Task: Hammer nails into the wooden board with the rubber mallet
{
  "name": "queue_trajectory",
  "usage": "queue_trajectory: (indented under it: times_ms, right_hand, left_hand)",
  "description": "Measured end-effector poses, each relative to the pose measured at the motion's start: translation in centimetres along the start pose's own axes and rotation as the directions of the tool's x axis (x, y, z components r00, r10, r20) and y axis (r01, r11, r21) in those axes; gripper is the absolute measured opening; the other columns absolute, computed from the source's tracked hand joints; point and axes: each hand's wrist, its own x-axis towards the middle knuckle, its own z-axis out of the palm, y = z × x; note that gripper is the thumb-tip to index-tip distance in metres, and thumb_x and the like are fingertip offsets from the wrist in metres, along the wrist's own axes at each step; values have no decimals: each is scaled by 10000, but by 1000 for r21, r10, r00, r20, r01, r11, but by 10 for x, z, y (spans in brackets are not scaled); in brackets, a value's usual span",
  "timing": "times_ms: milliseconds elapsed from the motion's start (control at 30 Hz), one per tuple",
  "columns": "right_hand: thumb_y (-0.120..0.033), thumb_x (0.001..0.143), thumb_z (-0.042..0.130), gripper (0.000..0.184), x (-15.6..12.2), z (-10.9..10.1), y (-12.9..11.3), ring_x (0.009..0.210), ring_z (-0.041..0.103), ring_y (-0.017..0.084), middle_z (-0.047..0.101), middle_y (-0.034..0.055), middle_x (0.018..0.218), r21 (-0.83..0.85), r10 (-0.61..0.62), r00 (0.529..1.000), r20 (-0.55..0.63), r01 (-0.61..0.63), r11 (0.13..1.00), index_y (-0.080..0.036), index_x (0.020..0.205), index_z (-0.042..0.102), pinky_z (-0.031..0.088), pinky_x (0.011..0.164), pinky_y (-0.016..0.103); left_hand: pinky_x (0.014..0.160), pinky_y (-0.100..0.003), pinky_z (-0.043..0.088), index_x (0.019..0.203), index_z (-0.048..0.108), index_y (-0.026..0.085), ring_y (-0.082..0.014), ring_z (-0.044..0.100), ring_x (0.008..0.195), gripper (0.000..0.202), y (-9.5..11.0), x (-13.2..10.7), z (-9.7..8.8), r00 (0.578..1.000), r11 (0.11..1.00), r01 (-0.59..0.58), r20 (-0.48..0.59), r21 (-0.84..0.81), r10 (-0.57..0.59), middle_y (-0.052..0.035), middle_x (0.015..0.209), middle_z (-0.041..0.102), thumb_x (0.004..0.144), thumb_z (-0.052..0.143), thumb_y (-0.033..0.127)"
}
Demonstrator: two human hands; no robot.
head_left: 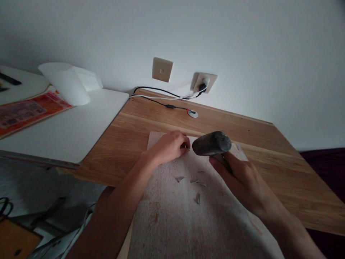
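My right hand [242, 176] is wrapped round the handle of a mallet [211, 143] with a thick dark head, raised a little over the far part of a whitish wooden board [161, 201]. On that board rests my left hand [174, 145], thumb and finger pinched on a small nail, of which only a bit of shiny metal shows. The mallet's head is just right of those fingertips, apart from them. Nearer to me, several loose nails lie on the board, among them one nail [198, 198] closest to me and another nail [180, 179] farther left.
Beneath the board is a brown wooden table [269, 169] against the wall. Cables run along its back edge to a wall socket [206, 83], near a round white disc [192, 113]. At left, a white table [88, 133] bears a white paper roll [64, 82] and a red packet [32, 109].
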Motion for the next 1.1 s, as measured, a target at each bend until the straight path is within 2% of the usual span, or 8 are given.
queue_trajectory:
  times_ms: [167,433,600,767,867,1000,1100]
  right_hand:
    - [-474,1058,493,272,1,12,6,522,614,192,643,-8,615,24,-9,997,75,7,1000,-262,907,571,400,530,297]
    - [-525,1074,482,317,-10,6,24,607,671,220,694,24,694,-22,37,998,48,-36,999,-260,951,603,440,573,304]
    - [-514,1045,503,300,-11,14,35,519,613,210,620,-11,592,-19,69,994,81,-68,997,-264,908,596,395,528,305]
    - [-523,1053,506,313,-9,6,22,525,605,190,620,-13,605,3,56,998,32,-56,998,-260,909,597,406,531,295]
    - [-522,1058,490,322,-4,4,11,523,595,182,629,-7,617,14,53,999,-5,-53,998,-258,899,587,400,516,293]
    - [-494,1050,482,298,2,11,7,512,574,178,628,-7,612,29,32,999,40,-33,999,-258,894,575,387,504,297]
    - [-483,1042,497,284,1,13,10,520,590,181,635,-7,614,39,29,998,63,-32,999,-261,879,564,398,515,293]
  left_hand:
    - [807,-316,531,898,807,170,-199,722,876,222,1,0,-1,1000,999,24,21,-39,-23,-64,922,796,870,651,14]
    - [802,-341,543,935,797,162,-209,715,847,57,2,-1,0,999,999,50,-1,2,-50,-81,939,786,882,779,154]
    - [801,-346,534,891,797,155,-213,713,838,17,2,-1,0,998,998,56,-5,21,-56,-81,906,781,886,786,142]
    - [803,-346,526,915,816,169,-220,724,866,82,2,1,0,998,998,56,8,35,-56,-79,920,789,900,752,120]
    - [824,-342,526,942,815,167,-222,732,918,167,2,2,1,1000,1000,10,30,19,-11,-82,954,797,912,687,63]
    - [841,-339,531,940,810,170,-222,734,954,275,2,1,1,999,1000,-19,48,18,19,-81,977,802,893,607,-10]
    - [822,-334,535,955,813,171,-217,736,924,236,2,0,1,999,1000,8,47,0,-8,-81,973,800,893,641,22]
